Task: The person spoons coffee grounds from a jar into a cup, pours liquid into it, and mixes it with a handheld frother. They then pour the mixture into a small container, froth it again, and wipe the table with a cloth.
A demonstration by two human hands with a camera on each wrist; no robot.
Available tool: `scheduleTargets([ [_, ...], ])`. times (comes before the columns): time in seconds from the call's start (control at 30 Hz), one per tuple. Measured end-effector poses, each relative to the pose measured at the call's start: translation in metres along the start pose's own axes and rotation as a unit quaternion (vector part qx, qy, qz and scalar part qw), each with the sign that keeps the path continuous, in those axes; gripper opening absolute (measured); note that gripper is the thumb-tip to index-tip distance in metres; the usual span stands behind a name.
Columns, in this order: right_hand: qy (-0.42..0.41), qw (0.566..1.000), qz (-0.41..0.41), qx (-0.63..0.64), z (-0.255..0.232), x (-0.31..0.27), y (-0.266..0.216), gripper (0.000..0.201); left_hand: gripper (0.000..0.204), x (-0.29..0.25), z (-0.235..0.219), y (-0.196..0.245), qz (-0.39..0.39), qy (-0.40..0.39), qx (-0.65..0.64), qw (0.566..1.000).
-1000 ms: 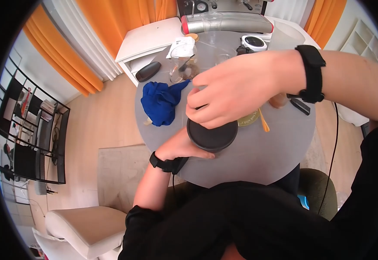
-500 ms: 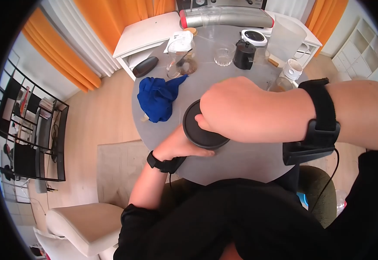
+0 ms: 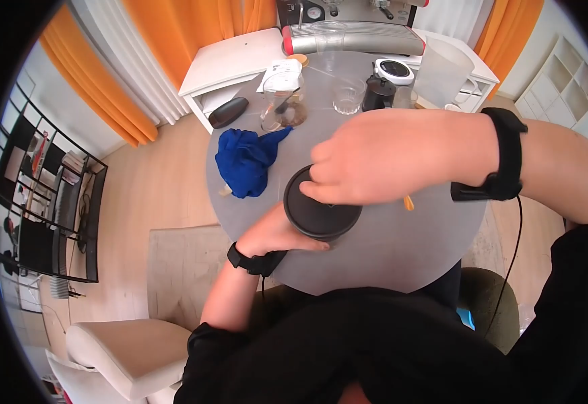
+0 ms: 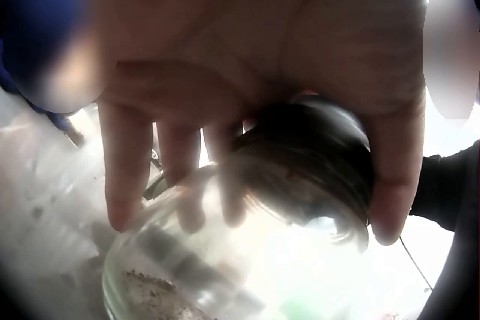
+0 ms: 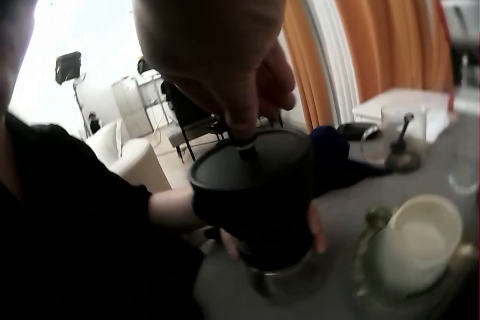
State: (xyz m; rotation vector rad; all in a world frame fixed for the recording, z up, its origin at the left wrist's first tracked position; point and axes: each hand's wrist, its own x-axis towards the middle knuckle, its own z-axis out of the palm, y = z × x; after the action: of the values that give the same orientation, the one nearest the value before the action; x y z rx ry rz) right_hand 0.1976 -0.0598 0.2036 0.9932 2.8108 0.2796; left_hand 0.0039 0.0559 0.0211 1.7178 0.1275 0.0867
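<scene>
A black round lid (image 3: 317, 205) tops a vessel low over the grey table. My left hand (image 3: 277, 232) grips the vessel's side, thumb toward me. In the left wrist view, that hand (image 4: 262, 42) spreads round a clear glass body (image 4: 225, 260) with brown grounds inside. From the right, my right hand (image 3: 402, 151) reaches over the lid. The right wrist view shows the right hand (image 5: 217, 42) pinching a small knob (image 5: 246, 149) at the centre of the lid (image 5: 277, 159); below the black part is the vessel's glass base (image 5: 285, 282).
A blue cloth (image 3: 245, 165) and black case (image 3: 229, 112) lie left. Behind stand a glass mug (image 3: 274, 114), tumbler (image 3: 348, 101), black pot (image 3: 379, 93), white scale (image 3: 402, 75) and clear pitcher (image 3: 442, 71). A white cup (image 5: 424, 237) is at the right.
My right hand and forearm have swung round over the lid, with the wrist turning and shifting between frames. My left hand has kept its hold on the vessel.
</scene>
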Motion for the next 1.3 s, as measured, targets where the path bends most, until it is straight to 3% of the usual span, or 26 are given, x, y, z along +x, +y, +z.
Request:
scheduleTargets([
  [0.03,0.016,0.998,-0.044,-0.049,0.000,0.007,0.001,0.007,0.082,0.000,0.000,0.000,-0.010,0.000,-0.008,1.000],
  [0.17,-0.010,0.992,-0.075,-0.099,-0.012,0.014,0.009,0.006,0.082,0.000,-0.002,0.007,-0.027,0.005,0.023,0.999],
  [0.23,-0.017,0.972,-0.141,-0.187,-0.010,0.017,0.010,0.006,0.082,-0.002,0.000,0.006,-0.028,0.010,-0.039,0.999],
  [0.37,0.000,0.981,-0.148,-0.127,-0.002,0.020,0.018,0.005,0.084,-0.002,-0.002,0.007,-0.029,0.005,0.007,1.000],
  [0.43,0.037,0.960,-0.222,-0.168,-0.004,0.024,0.022,0.006,0.081,-0.002,-0.001,0.011,-0.040,-0.010,-0.017,0.999],
  [0.57,-0.004,0.955,-0.215,-0.204,-0.010,0.027,0.010,0.006,0.073,-0.002,0.001,0.016,0.014,0.001,0.012,1.000],
  [0.63,-0.045,0.978,-0.176,-0.103,-0.014,0.028,0.002,0.007,0.066,-0.002,0.004,0.024,0.044,0.060,-0.079,0.994],
  [0.77,-0.024,0.984,-0.137,-0.113,-0.017,0.027,-0.004,0.008,0.067,-0.004,-0.002,0.002,0.007,0.021,0.004,1.000],
  [0.83,-0.084,0.992,-0.077,-0.053,-0.018,0.028,-0.003,0.012,0.073,-0.001,0.000,0.000,0.007,0.043,-0.031,0.999],
  [0.97,-0.031,0.995,-0.050,0.085,0.002,0.031,-0.002,0.025,0.078,0.002,0.000,-0.005,0.054,0.033,0.036,0.997],
  [1.03,-0.098,0.960,0.212,0.152,-0.001,0.031,-0.018,0.041,0.079,0.002,-0.001,-0.004,-0.009,0.014,0.022,1.000],
  [1.07,-0.099,0.960,0.212,0.152,0.003,0.029,-0.022,0.041,0.079,0.002,-0.001,-0.003,-0.008,0.014,0.022,1.000],
  [1.13,-0.033,0.916,0.327,0.230,0.011,0.026,-0.029,0.048,0.077,0.002,-0.001,-0.002,-0.008,0.013,0.034,0.999],
  [1.3,-0.028,0.910,0.352,0.218,0.020,0.027,-0.031,0.048,0.076,0.003,-0.003,-0.009,-0.001,-0.005,0.067,0.998],
])
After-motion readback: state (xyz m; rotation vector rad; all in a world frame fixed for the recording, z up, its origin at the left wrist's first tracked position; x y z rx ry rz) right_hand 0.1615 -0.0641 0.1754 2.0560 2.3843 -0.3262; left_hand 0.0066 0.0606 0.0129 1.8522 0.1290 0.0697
